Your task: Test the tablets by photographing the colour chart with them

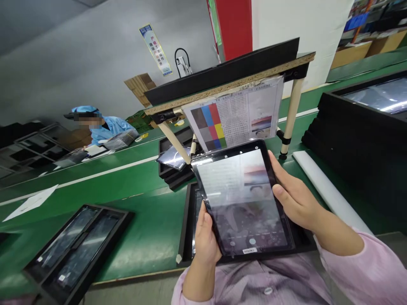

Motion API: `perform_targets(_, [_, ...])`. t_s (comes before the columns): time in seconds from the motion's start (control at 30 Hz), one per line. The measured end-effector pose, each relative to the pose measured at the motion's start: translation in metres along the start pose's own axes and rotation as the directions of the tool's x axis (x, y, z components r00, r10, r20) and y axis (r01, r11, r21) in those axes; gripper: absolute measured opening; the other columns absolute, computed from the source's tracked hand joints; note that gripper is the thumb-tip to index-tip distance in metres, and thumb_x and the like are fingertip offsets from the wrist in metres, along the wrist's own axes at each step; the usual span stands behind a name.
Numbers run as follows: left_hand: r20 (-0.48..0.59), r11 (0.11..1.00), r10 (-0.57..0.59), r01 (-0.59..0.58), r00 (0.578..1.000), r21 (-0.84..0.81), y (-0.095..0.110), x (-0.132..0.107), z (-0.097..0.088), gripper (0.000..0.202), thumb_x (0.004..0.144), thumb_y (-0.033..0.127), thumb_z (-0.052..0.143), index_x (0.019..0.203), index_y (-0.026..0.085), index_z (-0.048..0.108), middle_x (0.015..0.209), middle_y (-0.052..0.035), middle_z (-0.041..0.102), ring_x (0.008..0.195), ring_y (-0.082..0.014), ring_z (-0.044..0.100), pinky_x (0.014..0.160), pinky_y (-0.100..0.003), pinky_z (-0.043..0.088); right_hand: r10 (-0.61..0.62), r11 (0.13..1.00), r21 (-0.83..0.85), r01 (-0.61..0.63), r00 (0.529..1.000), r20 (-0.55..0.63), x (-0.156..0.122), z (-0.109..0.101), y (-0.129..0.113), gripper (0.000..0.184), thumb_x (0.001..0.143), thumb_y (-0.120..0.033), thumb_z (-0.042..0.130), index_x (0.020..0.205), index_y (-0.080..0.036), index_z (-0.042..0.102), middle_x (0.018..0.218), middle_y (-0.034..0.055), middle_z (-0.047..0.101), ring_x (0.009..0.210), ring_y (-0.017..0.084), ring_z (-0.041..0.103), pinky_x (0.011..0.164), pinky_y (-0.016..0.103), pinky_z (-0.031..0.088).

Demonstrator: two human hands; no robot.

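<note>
Between my two hands I hold up a tablet (241, 207) with a black rim, tilted towards me. Its screen is lit with what looks like a camera view of the printed sheet. My left hand (206, 237) grips the left edge, and my right hand (294, 199) clasps the upper right edge with the thumb on the front. Behind the tablet, the printed chart (235, 112) with colour squares hangs under a small wooden shelf (229, 82). Beneath the tablet lies a black foam tray (186, 228), partly hidden.
At the left a two-part black tray (79, 250) holds dark flat panels. Stacked black trays (359, 127) stand at the right beside a white foam strip (330, 190). More trays (173, 171) sit behind the shelf leg. A person in blue (110, 129) works across the green bench (146, 220).
</note>
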State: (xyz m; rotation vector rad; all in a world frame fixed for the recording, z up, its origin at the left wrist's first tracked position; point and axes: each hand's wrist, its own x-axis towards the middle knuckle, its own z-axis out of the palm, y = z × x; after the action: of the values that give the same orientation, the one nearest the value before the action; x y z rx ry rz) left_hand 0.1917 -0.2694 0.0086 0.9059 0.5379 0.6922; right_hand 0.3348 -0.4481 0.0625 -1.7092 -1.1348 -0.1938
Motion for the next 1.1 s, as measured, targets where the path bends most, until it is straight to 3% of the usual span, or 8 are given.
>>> perform_targets(0.2, [0.012,0.964,-0.265,0.265,0.964,0.027,-0.022,-0.004,0.018,0.069,0.070,0.055,0.085,0.131,0.028,0.068,0.132,-0.0091,0.071,0.123,-0.0329,0.066,0.107,-0.050,0.051,0.254,0.964,-0.040,-0.262,0.957,-0.144,-0.029,-0.006,0.038,0.077,0.102,-0.070,0.022,0.164,-0.030,0.002,0.159,0.0106,0.036,0.139,0.033,0.046,0.110,0.053,0.046])
perform_targets(0.3, [-0.049,0.923,-0.379,0.382,0.924,0.056,-0.045,-0.002,0.026,0.056,0.079,0.045,0.080,0.131,0.026,0.068,0.140,-0.0080,0.066,0.130,-0.0294,0.061,0.113,-0.045,0.047,0.326,0.934,-0.086,-0.346,0.926,-0.190,-0.045,-0.007,0.052,0.073,0.103,-0.068,0.024,0.160,-0.025,0.033,0.146,0.0147,0.051,0.125,0.031,0.058,0.103,0.051,0.051])
perform_targets(0.43, [0.020,0.864,-0.483,0.472,0.875,0.174,-0.068,-0.001,0.029,0.049,0.090,0.039,0.067,0.137,0.024,0.063,0.144,-0.0085,0.063,0.136,-0.0284,0.056,0.116,-0.045,0.042,0.316,0.916,-0.261,-0.303,0.949,0.010,-0.059,-0.004,0.056,0.059,0.104,-0.061,0.028,0.127,-0.027,0.071,0.133,0.0125,0.059,0.122,0.032,0.058,0.097,0.052,0.051])
perform_targets(0.53, [0.077,0.840,-0.426,0.363,0.901,0.404,-0.068,-0.007,0.013,0.050,0.093,0.040,0.063,0.141,0.026,0.060,0.154,-0.0076,0.053,0.145,-0.0272,0.045,0.121,-0.045,0.034,0.280,0.868,-0.467,-0.167,0.942,0.184,-0.069,0.003,0.056,0.059,0.105,-0.059,0.024,0.117,-0.032,0.075,0.133,0.0110,0.061,0.120,0.034,0.056,0.089,0.054,0.050])
perform_targets(0.67, [0.278,0.765,-0.214,-0.017,0.937,0.644,-0.042,-0.016,-0.027,0.044,0.099,0.038,0.050,0.141,0.027,0.059,0.149,-0.0088,0.058,0.135,-0.0240,0.056,0.115,-0.044,0.043,0.198,0.779,-0.625,0.044,0.929,0.312,-0.082,0.019,0.059,0.056,0.108,-0.050,0.023,0.119,-0.031,0.075,0.137,0.0117,0.059,0.125,0.036,0.050,0.089,0.054,0.045])
perform_targets(0.83, [0.364,0.234,0.158,-0.393,0.918,0.889,-0.009,-0.007,-0.069,0.034,0.099,0.024,0.045,0.118,0.024,0.073,0.112,-0.0109,0.068,0.107,-0.0245,0.063,0.097,-0.044,0.053,0.141,0.716,-0.684,0.136,0.932,0.333,-0.088,0.033,0.061,0.051,0.108,-0.041,0.025,0.121,-0.029,0.073,0.143,0.0107,0.054,0.129,0.036,0.046,0.091,0.053,0.040])
perform_targets(0.97, [0.403,-0.270,0.185,-0.347,0.896,0.898,-0.001,0.003,-0.078,0.036,0.096,0.021,0.049,0.123,0.022,0.073,0.115,-0.0161,0.058,0.108,-0.0315,0.052,0.094,-0.052,0.049,0.169,0.785,-0.620,0.023,0.953,0.251,-0.087,0.022,0.058,0.047,0.106,-0.041,0.028,0.132,-0.032,0.066,0.152,0.0105,0.044,0.131,0.039,0.047,0.090,0.054,0.040])
perform_targets(1.1, [0.383,-0.461,0.130,-0.286,0.915,0.840,-0.005,0.007,-0.080,0.037,0.095,0.022,0.053,0.128,0.023,0.071,0.108,-0.0154,0.054,0.101,-0.0312,0.050,0.086,-0.048,0.048,0.216,0.783,-0.620,-0.055,0.958,0.188,-0.094,0.009,0.059,0.046,0.106,-0.038,0.030,0.128,-0.025,0.068,0.146,0.0167,0.048,0.129,0.041,0.049,0.093,0.059,0.041])
